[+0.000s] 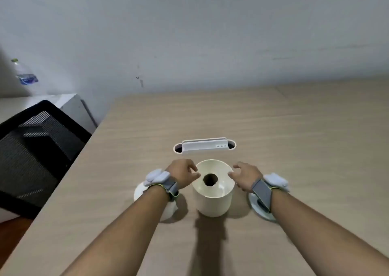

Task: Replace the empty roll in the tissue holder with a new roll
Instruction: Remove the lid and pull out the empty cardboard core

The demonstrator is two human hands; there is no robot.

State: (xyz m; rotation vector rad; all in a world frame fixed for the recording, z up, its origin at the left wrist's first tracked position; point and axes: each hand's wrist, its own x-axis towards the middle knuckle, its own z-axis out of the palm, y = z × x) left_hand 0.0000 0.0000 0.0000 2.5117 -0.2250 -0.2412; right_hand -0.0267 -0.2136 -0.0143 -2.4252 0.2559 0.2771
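- At 9 o'clock from the holder, a white roll of tissue paper (168,209) stands on the pale wood-grain tabletop (294,132), half hidden under the left forearm. I take it for the new roll, parked close so it can go in quickly.
- The left hand (182,173) rests its fingertips on the rim at about 10 o'clock, fingers loosely curled and gripping nothing.
- Dead centre stands the cream cylindrical tissue holder (212,200), upright, its round cream top (213,178) with a dark central hole facing up. Whether the empty roll lies inside cannot be told.
- The right hand (245,175) mirrors the left at 2 o'clock, fingers spread and just touching the rim — both seem placed to lift or twist the top off.
- At 3 o'clock, a grey round disc (255,207) lies flat, partly under the right wrist; its purpose is unclear.
- At 12 o'clock, well apart, a white oblong plastic cable port (204,146) sits in the tabletop.
- Count: two hands, two grey wrist straps — one each — one holder, one roll, one disc.
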